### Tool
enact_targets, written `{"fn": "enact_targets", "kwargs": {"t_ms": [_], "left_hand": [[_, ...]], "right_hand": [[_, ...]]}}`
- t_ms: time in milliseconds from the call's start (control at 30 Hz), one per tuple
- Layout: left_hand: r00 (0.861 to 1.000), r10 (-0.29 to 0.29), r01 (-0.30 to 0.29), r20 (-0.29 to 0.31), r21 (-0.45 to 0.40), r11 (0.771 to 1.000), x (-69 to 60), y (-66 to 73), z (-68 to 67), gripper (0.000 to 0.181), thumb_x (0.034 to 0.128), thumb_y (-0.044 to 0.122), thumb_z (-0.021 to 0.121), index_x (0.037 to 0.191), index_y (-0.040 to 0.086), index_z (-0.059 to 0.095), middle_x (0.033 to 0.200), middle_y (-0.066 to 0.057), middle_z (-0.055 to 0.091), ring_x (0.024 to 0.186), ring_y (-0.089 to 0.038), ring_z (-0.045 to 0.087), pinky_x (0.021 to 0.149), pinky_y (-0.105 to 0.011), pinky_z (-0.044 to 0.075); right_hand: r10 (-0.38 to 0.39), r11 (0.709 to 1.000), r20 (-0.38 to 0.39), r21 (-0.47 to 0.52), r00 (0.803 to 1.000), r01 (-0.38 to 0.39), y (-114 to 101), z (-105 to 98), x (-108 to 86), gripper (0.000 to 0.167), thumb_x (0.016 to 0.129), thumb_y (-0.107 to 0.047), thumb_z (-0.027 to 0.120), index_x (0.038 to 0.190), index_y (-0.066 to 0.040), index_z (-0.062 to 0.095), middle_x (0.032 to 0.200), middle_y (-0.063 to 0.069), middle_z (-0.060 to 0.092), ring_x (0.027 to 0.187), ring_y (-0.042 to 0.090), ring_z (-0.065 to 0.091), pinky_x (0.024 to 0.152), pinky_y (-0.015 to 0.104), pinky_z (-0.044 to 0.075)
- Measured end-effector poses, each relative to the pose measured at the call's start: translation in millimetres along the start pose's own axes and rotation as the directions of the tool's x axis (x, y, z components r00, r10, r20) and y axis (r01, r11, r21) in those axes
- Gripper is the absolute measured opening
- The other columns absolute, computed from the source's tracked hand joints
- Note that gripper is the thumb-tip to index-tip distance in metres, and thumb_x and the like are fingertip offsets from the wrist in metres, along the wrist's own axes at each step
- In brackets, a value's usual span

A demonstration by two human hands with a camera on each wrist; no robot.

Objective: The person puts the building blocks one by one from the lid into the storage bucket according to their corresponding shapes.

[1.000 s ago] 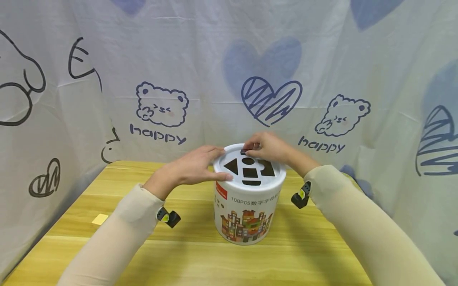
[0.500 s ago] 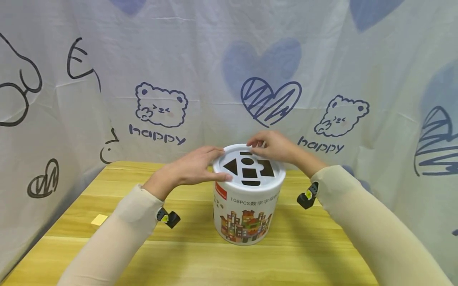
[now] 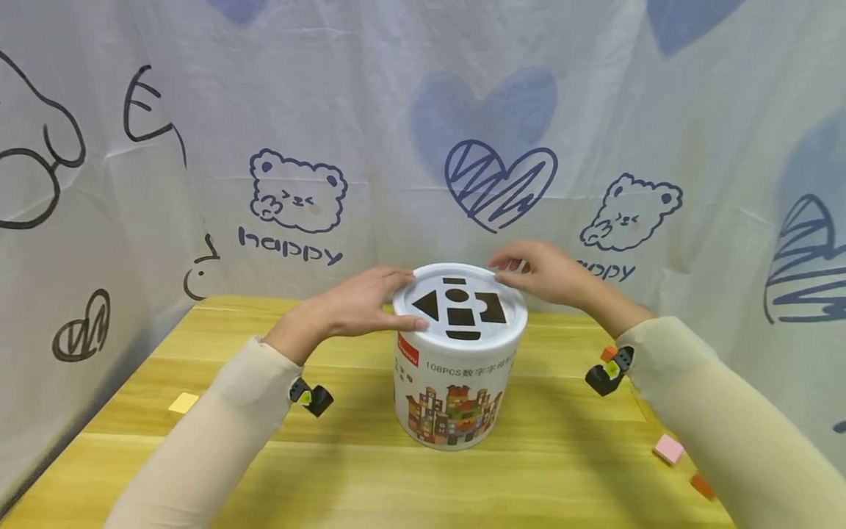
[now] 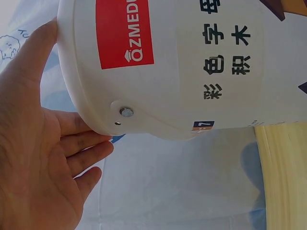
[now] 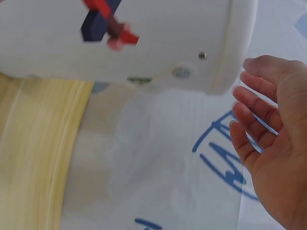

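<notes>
Left hand: fingers and thumb spread loosely against the rim of the white lid; right hand: fingers slightly bent, holding nothing, tips at the lid's far right edge, contact unclear. Lid, with dark cut-out shapes, tops an upright printed bucket on the wooden table; yellow block off left, pink block and orange blocks by the right sleeve, patterned curtain behind.

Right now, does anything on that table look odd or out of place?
Nothing looks damaged: the white bucket stands upright, its lid level. A few loose pieces could seem stray, lying outside it: a yellow piece beside the left sleeve, a pink piece beside the right.
</notes>
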State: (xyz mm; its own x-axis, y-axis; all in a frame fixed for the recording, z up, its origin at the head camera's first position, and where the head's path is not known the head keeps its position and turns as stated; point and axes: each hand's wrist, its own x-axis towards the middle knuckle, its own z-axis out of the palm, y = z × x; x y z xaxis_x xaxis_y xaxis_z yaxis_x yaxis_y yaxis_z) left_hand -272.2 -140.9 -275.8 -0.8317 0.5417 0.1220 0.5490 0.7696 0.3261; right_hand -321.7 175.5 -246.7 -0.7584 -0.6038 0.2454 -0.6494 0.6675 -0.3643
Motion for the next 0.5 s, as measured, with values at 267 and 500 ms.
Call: {"fn": "enact_targets", "kwargs": {"t_ms": [267, 500], "left_hand": [[1.000, -0.003, 0.003, 0.003, -0.004, 1.000, -0.7, -0.3, -0.2, 0.104, 0.0788, 0.079, 0.055, 0.152, 0.008, 0.034, 0.156, -0.011, 0.032, 0.142, -0.030, 0.028, 0.116, -0.052, 0.023], [1.000, -0.018, 0.018, 0.010, 0.006, 1.000, -2.0, -0.2, 2.0, 0.105, 0.0780, 0.080, 0.054, 0.153, 0.010, 0.032, 0.157, -0.010, 0.030, 0.143, -0.028, 0.027, 0.116, -0.052, 0.022]], "right_hand": [[-0.009, 1.000, -0.052, -0.019, 0.999, 0.008, 24, -6, -27.5, 0.028, 0.095, -0.019, 0.065, 0.118, -0.004, 0.067, 0.107, 0.009, 0.066, 0.096, 0.022, 0.058, 0.085, 0.042, 0.052], [0.037, 0.999, -0.058, -0.022, 0.998, -0.038, 44, -4, -53.7, 0.031, 0.096, -0.024, 0.065, 0.120, -0.005, 0.066, 0.112, 0.009, 0.066, 0.101, 0.023, 0.057, 0.088, 0.046, 0.051]]}}
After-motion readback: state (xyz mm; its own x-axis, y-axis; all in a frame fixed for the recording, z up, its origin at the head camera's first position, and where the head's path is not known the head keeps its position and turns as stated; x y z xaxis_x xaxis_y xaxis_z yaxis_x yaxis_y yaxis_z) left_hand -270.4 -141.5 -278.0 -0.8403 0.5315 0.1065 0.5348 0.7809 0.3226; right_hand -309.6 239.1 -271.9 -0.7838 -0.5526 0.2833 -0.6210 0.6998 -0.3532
